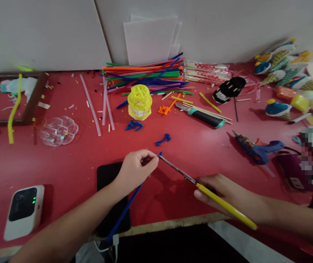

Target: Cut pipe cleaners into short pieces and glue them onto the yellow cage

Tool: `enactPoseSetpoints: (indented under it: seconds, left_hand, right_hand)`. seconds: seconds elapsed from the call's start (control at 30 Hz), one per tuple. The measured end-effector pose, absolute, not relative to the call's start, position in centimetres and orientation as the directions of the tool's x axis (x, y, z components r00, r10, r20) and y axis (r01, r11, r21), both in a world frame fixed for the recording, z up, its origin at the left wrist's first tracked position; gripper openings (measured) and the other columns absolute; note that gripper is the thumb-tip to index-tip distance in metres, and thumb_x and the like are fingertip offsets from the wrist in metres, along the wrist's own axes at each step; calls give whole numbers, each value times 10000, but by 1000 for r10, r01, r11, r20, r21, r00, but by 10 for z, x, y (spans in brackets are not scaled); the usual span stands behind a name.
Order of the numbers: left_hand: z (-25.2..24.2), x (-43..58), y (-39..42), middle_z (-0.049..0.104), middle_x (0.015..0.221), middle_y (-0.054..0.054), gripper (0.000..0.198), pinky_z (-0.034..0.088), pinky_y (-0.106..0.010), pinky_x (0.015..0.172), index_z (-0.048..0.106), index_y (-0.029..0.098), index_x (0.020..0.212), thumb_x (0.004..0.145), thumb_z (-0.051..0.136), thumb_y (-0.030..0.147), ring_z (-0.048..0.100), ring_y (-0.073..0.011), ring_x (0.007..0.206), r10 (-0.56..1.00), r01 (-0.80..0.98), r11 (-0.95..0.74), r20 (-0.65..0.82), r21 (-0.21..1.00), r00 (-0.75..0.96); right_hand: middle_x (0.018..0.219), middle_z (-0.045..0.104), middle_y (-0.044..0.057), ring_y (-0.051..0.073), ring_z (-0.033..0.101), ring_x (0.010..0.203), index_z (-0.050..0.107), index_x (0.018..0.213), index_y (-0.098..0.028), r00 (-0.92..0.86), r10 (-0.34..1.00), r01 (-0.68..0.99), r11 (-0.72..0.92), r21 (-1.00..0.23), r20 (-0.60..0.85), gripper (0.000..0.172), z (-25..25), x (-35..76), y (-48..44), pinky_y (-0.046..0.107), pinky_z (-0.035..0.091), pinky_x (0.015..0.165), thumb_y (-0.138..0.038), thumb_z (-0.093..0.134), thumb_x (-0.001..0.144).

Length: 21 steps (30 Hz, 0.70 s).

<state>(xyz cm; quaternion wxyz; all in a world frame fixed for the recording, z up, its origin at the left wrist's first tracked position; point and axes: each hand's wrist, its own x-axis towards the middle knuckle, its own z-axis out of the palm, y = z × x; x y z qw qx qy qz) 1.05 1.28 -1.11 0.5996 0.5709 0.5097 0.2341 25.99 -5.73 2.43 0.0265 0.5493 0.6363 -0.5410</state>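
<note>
My left hand (138, 170) pinches a blue pipe cleaner (129, 208), whose long end trails down past a black phone (109, 177). Its short tip pokes out beyond my fingertips, between or against the blades of yellow-handled scissors (182, 173). My right hand (222, 191) is wrapped round the scissors' handle. Just above lie cut blue pieces (163, 140), with another small pile of blue pieces (134, 125) farther left. Behind them stands a small yellow tiered model (140, 102) of fuzzy stems and light sticks.
A heap of coloured pipe cleaners (145, 76) lies along the wall. A cutter knife (206, 117) and a blue glue gun (257, 148) are to the right. A clear flower-shaped tray (59, 131) and a white device (23, 212) sit left; a black model (229, 89) stands farther back.
</note>
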Motion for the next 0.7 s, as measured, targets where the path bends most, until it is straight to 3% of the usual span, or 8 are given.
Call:
enactPoseSetpoints:
  seconds: [0.37, 0.7]
  left_hand:
    - [-8, 13, 12, 603, 592, 17, 228, 416, -210, 501, 690, 163, 715, 826, 620, 349, 529, -97, 535, 888, 317, 211, -317, 925, 334]
    - [-8, 12, 11, 636, 613, 5, 222, 417, -203, 497, 710, 160, 744, 832, 629, 346, 538, -95, 540, 895, 331, 194, -304, 924, 326]
  right_hand:
    - [639, 468, -16, 108, 368, 559, 443, 701, -217, -381, 677, 761, -157, -629, -630, 633, 25, 260, -63, 270, 297, 519, -812, 343, 892]
    - [658, 443, -21, 114, 359, 578, 425, 709, -221, -381, 654, 759, -182, -625, -654, 669, 27, 260, -63, 282, 296, 534, -865, 324, 862]
